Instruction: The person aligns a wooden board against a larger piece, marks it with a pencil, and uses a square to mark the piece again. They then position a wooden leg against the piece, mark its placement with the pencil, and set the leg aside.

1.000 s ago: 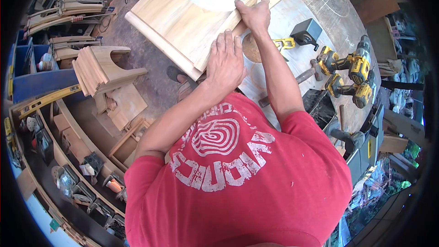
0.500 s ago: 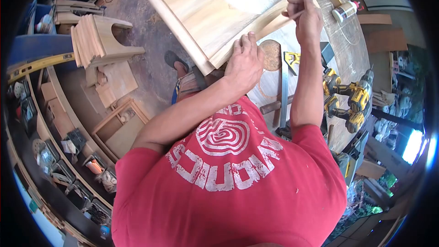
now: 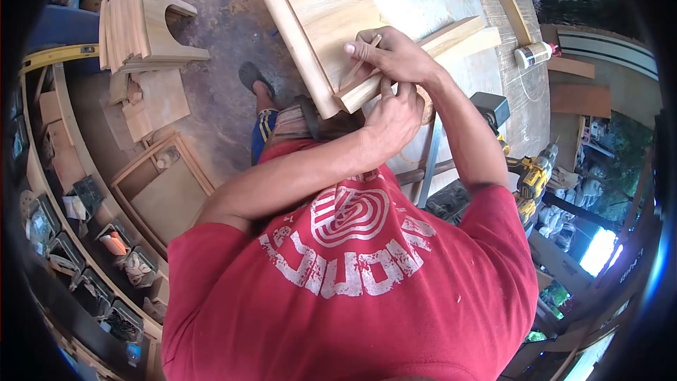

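My right hand (image 3: 398, 56) is closed around a thin pencil (image 3: 358, 67), which slants down toward the near corner of a wooden panel (image 3: 321, 10). A wooden strip (image 3: 451, 37) runs along the panel's near side. My left hand (image 3: 396, 114) grips this strip from below, its fingertips on the near edge, just under my right hand. A rounded moulding (image 3: 296, 42) borders the panel's left side. The blade of a square (image 3: 429, 162) lies on the worktable, close to my right forearm; its head is hidden.
A glue bottle (image 3: 534, 55) lies toward the table's right edge, with a cordless drill (image 3: 536, 175) nearer me. On the left are a shaped wooden piece (image 3: 144, 35), a yellow level (image 3: 60, 58) and a shallow wooden frame (image 3: 166, 183). Shelving (image 3: 77, 169) curves along the far left.
My right hand has come left and down with the pencil, over the panel's near corner. My left hand has shifted right and lower, from atop the edge to gripping the strip.
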A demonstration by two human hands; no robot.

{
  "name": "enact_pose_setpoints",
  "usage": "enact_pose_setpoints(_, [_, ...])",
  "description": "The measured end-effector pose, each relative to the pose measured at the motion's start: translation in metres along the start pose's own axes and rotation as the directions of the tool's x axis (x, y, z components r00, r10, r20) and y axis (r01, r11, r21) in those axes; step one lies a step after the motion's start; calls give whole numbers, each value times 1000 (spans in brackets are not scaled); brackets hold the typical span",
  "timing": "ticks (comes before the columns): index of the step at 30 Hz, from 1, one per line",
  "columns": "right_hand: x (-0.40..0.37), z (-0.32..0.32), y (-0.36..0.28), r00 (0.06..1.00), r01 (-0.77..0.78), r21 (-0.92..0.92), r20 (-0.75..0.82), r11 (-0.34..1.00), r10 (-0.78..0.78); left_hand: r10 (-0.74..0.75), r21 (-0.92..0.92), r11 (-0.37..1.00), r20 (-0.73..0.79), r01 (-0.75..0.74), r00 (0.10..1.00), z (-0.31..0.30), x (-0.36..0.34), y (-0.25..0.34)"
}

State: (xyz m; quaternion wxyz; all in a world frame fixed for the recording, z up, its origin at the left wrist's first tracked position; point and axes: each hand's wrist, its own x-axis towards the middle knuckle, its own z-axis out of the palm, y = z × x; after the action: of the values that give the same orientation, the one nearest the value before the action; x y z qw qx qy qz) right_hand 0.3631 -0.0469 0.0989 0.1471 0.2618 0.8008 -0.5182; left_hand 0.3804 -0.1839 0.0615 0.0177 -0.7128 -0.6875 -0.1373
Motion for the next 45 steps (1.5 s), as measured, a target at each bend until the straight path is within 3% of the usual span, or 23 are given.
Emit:
enact_pose_setpoints(14, [4,2,0,995,-80,42,61,996,77,34,42,999,-20,-33,999,-6,0,-4])
enact_pose_setpoints(20, [9,-1,6,995,-39,44,89,998,35,16,14,1000,9,-16,1000,-6,2,-3])
enact_pose_setpoints(25, [15,-46,21,999,-13,-165,-40,986,7,-1,19,1000,23,1,1000,-6,4,-2])
enact_pose_setpoints(32, [26,-123,45,981,-104,-396,-190,913,30,-8,13,1000,48,7,999,-3,6,-1])
enact_pose_setpoints(36, [25,-127,42,969,-117,-662,-240,741,-62,2,34,999,73,-4,997,-7,6,-2])
enact_pose_setpoints(39, [21,-119,43,957,-53,-676,-245,735,-156,-1,42,999,80,-2,997,-7,7,-1])
enact_pose_setpoints(45, [10,-94,30,961,-37,-736,-211,676,-178,6,46,999,69,-9,998,-5,6,-1])
